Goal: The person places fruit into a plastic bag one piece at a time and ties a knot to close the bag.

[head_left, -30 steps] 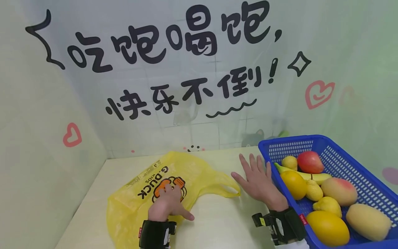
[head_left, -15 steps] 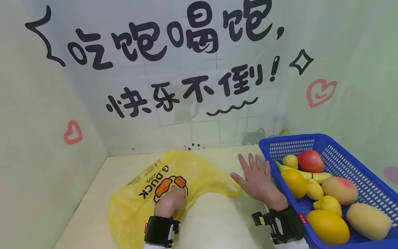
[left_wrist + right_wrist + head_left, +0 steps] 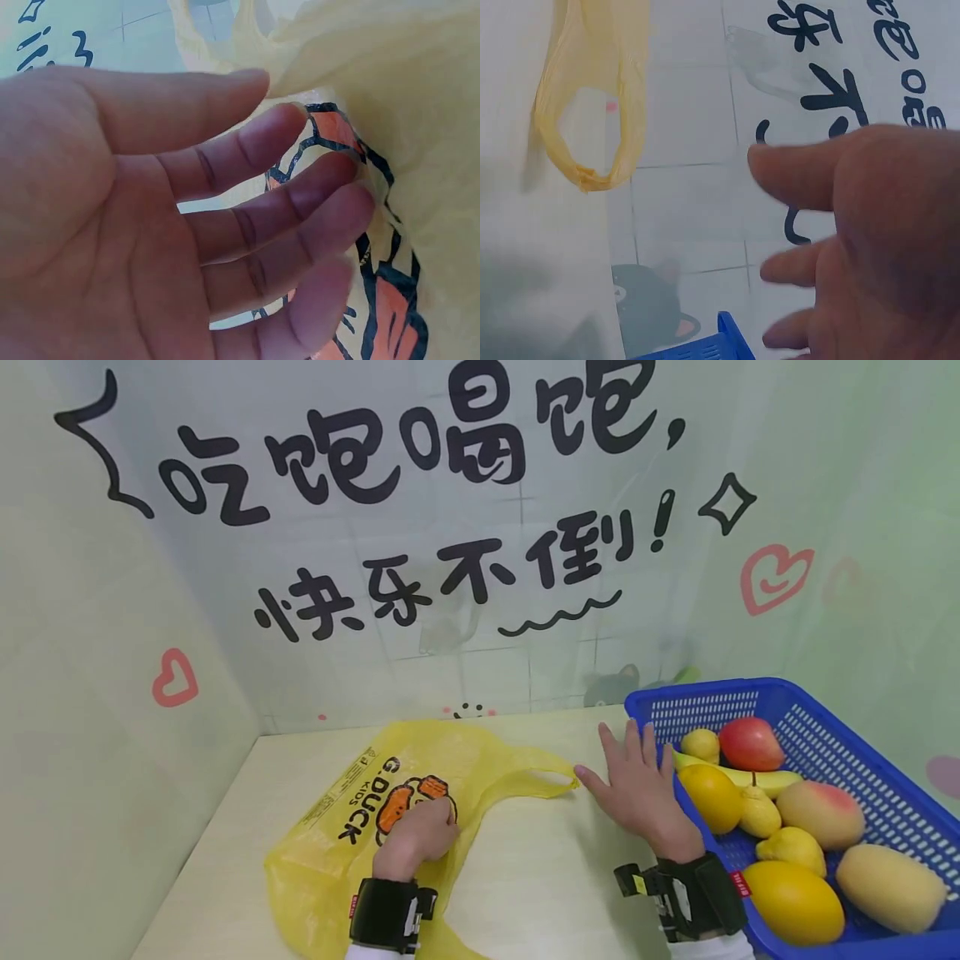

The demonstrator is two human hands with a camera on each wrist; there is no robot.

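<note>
A yellow plastic bag (image 3: 337,852) with a printed duck and lettering lies spread on the table, its loop handle stretching right. My left hand (image 3: 420,837) is over the duck print and pinches the film. In the left wrist view, the thumb and curled fingertips of that hand (image 3: 225,195) meet the bag's print (image 3: 390,315). Fingers spread and holding nothing, my right hand (image 3: 639,789) hovers between the bag handle (image 3: 551,781) and the blue basket. The right wrist view shows the handle loop (image 3: 589,176) apart from the right hand (image 3: 870,225).
On the right stands a blue plastic basket (image 3: 873,768) of fruit, including a banana (image 3: 776,782), an orange (image 3: 708,797), a red apple (image 3: 750,743), a peach (image 3: 821,814) and a mango (image 3: 795,902). A printed curtain (image 3: 480,677) closes off the back of the table (image 3: 540,877).
My left hand has gone from spread fingers to curled fingers on the bag. The handle has shifted back, and the bag's near edge has swung right. My right hand has moved slightly right.
</note>
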